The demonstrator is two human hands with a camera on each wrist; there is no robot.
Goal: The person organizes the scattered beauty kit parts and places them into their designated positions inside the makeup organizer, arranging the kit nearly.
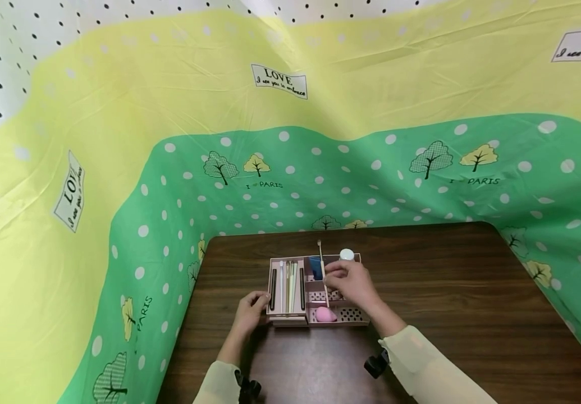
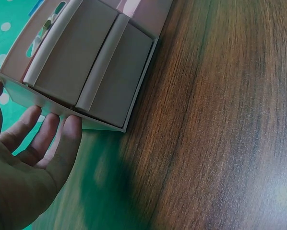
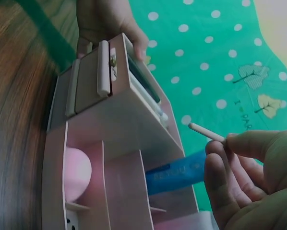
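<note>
My right hand (image 1: 355, 283) pinches a slim makeup brush (image 1: 322, 262) between thumb and fingers, over the right part of a pink desk organizer (image 1: 290, 322). In the head view the brush stands nearly upright, bristles at the top; the right wrist view shows the pale end of its handle (image 3: 206, 132). Against the organizer's left side wall rest the fingertips of my left hand (image 2: 28, 172), fingers fairly straight, with the thumb by the top edge. Several brushes and pencils (image 1: 290, 286) lie in the left top tray. A pink makeup sponge (image 1: 325, 315) sits in the front right compartment.
A blue tube (image 3: 174, 175) and a white-capped bottle (image 1: 347, 255) stand in the rear right compartments. Two drawers (image 2: 78, 48) face the front under the tray. The organizer stands on a dark wooden table (image 1: 447, 292), with a green and yellow curtain (image 1: 290, 196) behind and beside it.
</note>
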